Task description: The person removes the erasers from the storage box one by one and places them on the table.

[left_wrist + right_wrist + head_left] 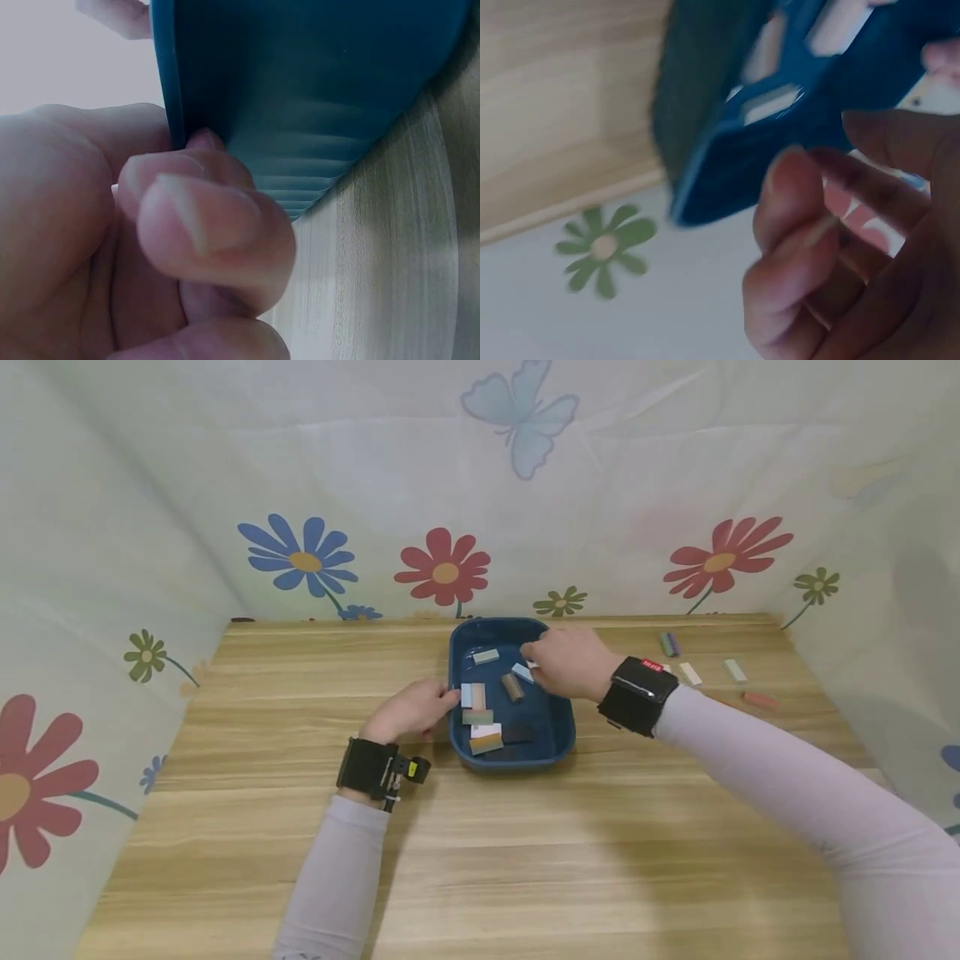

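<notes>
A dark blue rectangular bin [513, 763] stands on the wooden table, with several small, flat, coloured blocks lying in it. At its left side my left hand [411, 708] grips the rim, thumb over the edge; the left wrist view shows curled fingers [225, 225] against the outer wall. Over the bin's far right part hovers my right hand [573, 662]. Its fingers [787, 262] are loosely bent and apart from the thumb in the right wrist view, with nothing visible between them. A light blue block [522, 673] lies just below that hand, beside a brown block [512, 687].
Right of the bin, several more blocks lie on the table, among them a green and purple pair [670, 644], a white block [690, 673] and a reddish block [760, 700]. A flower-printed curtain [585, 527] borders the table's back and sides.
</notes>
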A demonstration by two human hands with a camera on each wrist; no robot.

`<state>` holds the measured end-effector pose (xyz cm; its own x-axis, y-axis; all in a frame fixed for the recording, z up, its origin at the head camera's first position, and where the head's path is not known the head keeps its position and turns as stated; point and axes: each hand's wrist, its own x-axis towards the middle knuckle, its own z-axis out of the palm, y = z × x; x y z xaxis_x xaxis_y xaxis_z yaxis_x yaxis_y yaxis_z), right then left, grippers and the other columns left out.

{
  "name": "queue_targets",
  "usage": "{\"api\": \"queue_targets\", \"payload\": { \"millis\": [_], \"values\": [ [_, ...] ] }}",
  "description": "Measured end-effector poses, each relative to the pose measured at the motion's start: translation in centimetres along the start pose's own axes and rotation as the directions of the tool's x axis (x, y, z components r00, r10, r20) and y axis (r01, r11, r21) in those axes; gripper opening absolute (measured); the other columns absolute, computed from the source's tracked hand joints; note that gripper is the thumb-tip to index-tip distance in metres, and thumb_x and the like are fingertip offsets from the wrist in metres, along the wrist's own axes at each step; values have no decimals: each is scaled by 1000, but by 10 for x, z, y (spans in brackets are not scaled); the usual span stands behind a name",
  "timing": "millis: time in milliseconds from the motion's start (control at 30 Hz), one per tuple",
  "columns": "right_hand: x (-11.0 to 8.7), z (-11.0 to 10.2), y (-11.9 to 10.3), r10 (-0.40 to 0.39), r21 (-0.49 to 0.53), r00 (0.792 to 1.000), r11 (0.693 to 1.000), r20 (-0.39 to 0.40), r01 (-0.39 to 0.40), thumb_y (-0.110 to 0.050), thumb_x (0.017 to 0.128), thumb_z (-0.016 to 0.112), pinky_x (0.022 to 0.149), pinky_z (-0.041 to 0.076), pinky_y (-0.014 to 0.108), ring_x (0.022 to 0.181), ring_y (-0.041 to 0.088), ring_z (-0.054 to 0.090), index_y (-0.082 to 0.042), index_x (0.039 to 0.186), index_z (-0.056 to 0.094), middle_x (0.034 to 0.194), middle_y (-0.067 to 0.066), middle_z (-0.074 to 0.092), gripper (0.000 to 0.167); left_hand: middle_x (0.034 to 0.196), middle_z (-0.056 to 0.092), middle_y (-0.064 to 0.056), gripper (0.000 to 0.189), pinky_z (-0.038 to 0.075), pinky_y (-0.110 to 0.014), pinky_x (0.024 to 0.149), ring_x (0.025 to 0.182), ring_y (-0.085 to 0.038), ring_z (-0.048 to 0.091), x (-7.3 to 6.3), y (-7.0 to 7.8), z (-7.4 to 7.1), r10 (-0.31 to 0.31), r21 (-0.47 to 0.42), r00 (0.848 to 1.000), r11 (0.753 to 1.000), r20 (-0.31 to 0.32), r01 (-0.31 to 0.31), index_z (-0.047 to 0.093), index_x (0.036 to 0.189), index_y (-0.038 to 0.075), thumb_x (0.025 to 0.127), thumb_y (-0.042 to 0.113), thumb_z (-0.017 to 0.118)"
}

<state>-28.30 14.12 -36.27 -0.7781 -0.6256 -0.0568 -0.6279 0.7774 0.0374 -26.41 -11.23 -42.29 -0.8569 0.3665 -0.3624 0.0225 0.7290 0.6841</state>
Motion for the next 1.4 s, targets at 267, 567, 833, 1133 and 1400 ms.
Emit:
{"api": "queue_targets", "payload": {
  "millis": [267,567,833,1133,1400],
  "values": [
    [8,9,-49,-253,66,953,967,166,245,-11,91,67,66,53,34,75,17,60,-11,116,70,92,4,68,25,59,48,-3,32,37,-31,53,54,-29,56,2,1,-1,13,-19,1000,1000,3,-13,56,86,7,104,30,44],
    [14,19,-64,-318,80,906,948,278,309,-5,90,67,94,43,54,92,19,65,-15,122,68,106,3,71,34,58,49,-3,33,37,-31,53,52,-27,55,3,1,1,29,-3,1000,1000,3,-29,57,85,6,104,29,43],
    [15,26,-74,-351,33,881,933,316,359,-5,90,67,92,44,56,77,16,63,-17,118,67,89,-1,67,30,56,47,-2,36,35,-31,53,50,-24,51,0,3,1,37,7,999,999,4,-37,57,87,0,104,28,42],
    [17,31,-79,-407,-16,876,905,260,425,-11,95,63,65,49,32,64,13,54,-16,108,68,73,-4,54,15,56,47,-2,36,36,-31,53,49,-23,50,-1,2,2,38,7,999,999,2,-38,58,88,0,105,28,42],
    [19,31,-82,-420,-26,859,895,293,446,-7,92,66,58,45,26,63,13,53,-16,110,68,73,-4,53,20,55,46,-2,38,34,-30,52,49,-23,49,-1,0,2,43,12,999,999,3,-43,57,90,-3,105,28,41]
  ]
}}
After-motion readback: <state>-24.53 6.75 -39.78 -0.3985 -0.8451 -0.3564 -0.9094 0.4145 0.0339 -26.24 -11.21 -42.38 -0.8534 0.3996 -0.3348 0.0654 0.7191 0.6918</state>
